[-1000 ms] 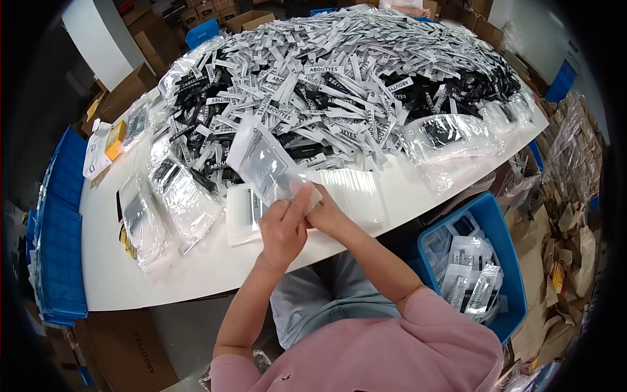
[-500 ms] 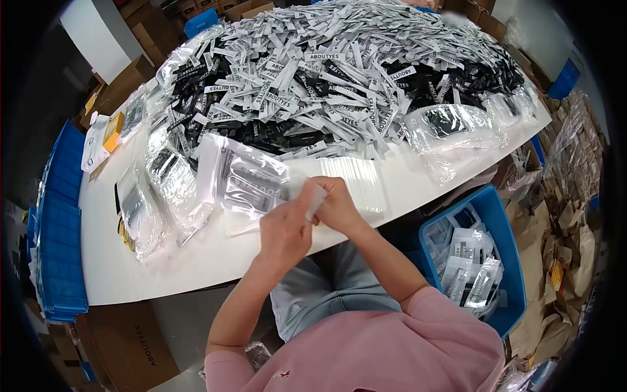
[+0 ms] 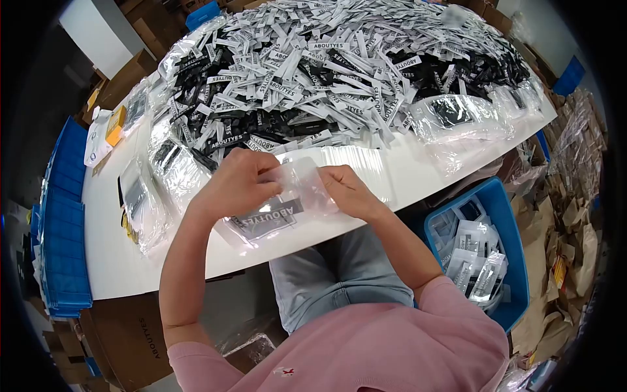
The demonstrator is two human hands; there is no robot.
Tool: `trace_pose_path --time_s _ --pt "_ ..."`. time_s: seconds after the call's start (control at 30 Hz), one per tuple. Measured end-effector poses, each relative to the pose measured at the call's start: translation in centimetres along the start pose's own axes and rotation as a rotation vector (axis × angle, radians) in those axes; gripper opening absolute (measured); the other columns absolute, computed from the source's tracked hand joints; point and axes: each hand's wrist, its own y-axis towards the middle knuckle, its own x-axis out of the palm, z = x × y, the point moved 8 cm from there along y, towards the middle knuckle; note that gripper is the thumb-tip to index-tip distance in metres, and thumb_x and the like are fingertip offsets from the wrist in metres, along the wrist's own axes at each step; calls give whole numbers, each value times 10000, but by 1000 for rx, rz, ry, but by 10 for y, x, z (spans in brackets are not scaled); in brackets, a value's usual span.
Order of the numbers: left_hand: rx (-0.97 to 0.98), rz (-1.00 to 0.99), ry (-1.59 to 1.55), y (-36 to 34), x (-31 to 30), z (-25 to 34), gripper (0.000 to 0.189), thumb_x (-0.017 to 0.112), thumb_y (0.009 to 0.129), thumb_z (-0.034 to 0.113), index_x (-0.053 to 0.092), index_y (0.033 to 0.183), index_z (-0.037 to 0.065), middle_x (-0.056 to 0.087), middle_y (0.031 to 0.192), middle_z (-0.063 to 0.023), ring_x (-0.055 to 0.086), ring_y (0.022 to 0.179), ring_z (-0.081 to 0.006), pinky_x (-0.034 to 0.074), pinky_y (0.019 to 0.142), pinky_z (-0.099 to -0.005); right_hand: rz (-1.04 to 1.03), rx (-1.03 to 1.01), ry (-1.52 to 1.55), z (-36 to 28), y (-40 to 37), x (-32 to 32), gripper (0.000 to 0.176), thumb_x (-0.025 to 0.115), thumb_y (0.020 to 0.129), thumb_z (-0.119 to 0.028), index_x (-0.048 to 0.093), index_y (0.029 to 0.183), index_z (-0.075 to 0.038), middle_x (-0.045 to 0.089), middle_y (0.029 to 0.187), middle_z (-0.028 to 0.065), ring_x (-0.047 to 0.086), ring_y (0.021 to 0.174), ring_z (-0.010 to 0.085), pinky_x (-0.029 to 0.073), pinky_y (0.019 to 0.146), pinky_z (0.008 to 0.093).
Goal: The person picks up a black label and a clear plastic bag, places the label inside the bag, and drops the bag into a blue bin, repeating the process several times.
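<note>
Over the front of the white table [image 3: 121,261], both hands are at a clear plastic bag [image 3: 302,181] with ABOUTYES lettering on a dark band on its lower part. My left hand [image 3: 238,186] is closed on its left upper edge, fingers bent inward. My right hand [image 3: 351,191] pinches its right edge between thumb and fingers. The frosted upper part of the bag spans the gap between the hands. Just behind lies a row of flat clear sleeves [image 3: 359,162], partly covered by the bag and my right hand.
A big heap of white and black ABOUTYES packets [image 3: 313,78] covers the back of the table. Bundles of clear bags lie left [image 3: 140,202] and right [image 3: 454,121]. A blue bin [image 3: 519,287] with filled pouches stands at my right, beside crumpled brown paper [image 3: 555,242].
My hands, close together before, have moved apart, with the left going left and up. The printed bag now lies lower, stretched between them.
</note>
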Motion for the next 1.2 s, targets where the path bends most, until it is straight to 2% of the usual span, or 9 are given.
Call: trace_pose_path --time_s 0.03,0.1,0.37,0.57,0.63,0.87,1.0,1.1,1.2 --pt "-72 -33 -84 -1 6 -13 125 600 688 96 606 721 -24 502 517 -113 476 454 -206 413 496 -322 -16 67 274 -1 -1 1 199 593 845 -142 627 977 3 621 778 19 536 703 42 446 605 234" --pt "-199 -54 -270 -5 22 -30 159 606 752 117 596 710 -37 485 517 -81 406 475 -101 369 470 -271 27 -5 41 -4 -3 2 209 599 836 -174 631 912 18 608 711 27 522 653 51 430 567 234" --pt "-223 120 -555 -20 51 -21 189 603 808 110 610 712 -52 497 540 -36 404 516 -60 345 455 -252 -27 -6 -219 -6 -5 8 176 621 830 -137 641 875 32 618 713 12 520 655 41 421 550 213" --pt "-98 385 -389 -38 27 -20 32 633 725 42 647 740 17 588 674 -67 536 541 -161 413 489 -273 5 -18 -412 -15 -18 -4 182 617 803 -158 603 743 13 563 627 94 524 570 127 410 519 288" --pt "206 337 110 -37 24 20 114 682 679 53 671 792 43 599 702 -61 562 609 -204 464 590 -310 -27 -277 -768 -32 -24 8 131 619 790 -144 609 768 -15 579 682 117 566 633 233 435 556 323" --pt "221 140 88 -23 57 32 131 696 688 132 612 663 34 562 610 -78 555 582 -257 430 522 -365 30 -347 -715 -38 -50 3 95 614 786 -128 614 792 -33 555 674 109 543 625 285 439 570 366" --pt "36 84 15 -26 71 -10 211 677 722 210 586 623 47 576 602 -104 577 596 -289 449 553 -392 -46 -50 -859 -35 -106 -85 90 631 776 -122 633 785 -32 558 645 100 550 615 274 441 560 346" --pt "-90 150 -32 -46 62 -60 167 693 708 200 632 728 46 612 676 -85 592 678 -273 473 612 -382 82 798 -1340 -30 -196 -207 178 675 710 -138 650 851 -33 593 701 124 585 646 272 460 581 335" --pt "-155 194 -41 -43 68 -68 283 706 691 176 638 927 36 620 933 -129 573 898 -295 477 770 -373 542 355 -1652 -76 -218 -229 338 696 689 -143 612 985 -2 629 879 167 620 718 287 498 644 319"
